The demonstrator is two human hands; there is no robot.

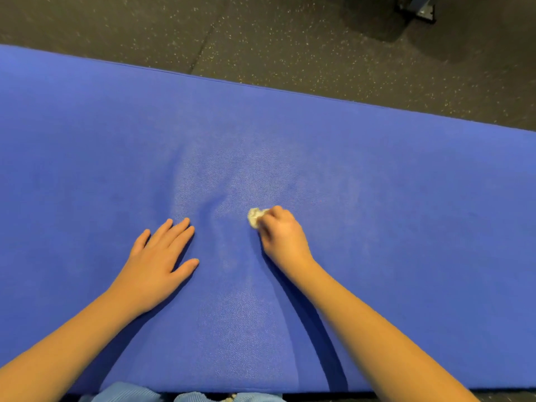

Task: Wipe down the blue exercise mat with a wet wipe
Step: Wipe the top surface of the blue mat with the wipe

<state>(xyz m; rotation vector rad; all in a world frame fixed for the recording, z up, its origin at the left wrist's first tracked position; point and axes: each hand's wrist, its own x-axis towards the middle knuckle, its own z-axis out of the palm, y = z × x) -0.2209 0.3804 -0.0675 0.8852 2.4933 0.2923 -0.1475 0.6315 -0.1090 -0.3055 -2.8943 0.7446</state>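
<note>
Fingers point(171, 230) of left hand point(158, 265) spread flat, grasping nothing; right hand point(282, 237) clenched round wet wipe point(255, 217)

Left to right: left hand pressed palm-down on blue exercise mat point(406, 198), near edge, well left of centre; faint damp sheen and a shallow crease between the hands; crumpled wipe poking out left and far of right fingertips, touching mat. Mat's long axis running left-right, so probably sideways strokes next, right hand nearer the unwiped right stretch; dark speckled floor point(319, 53) beyond far edge
</note>
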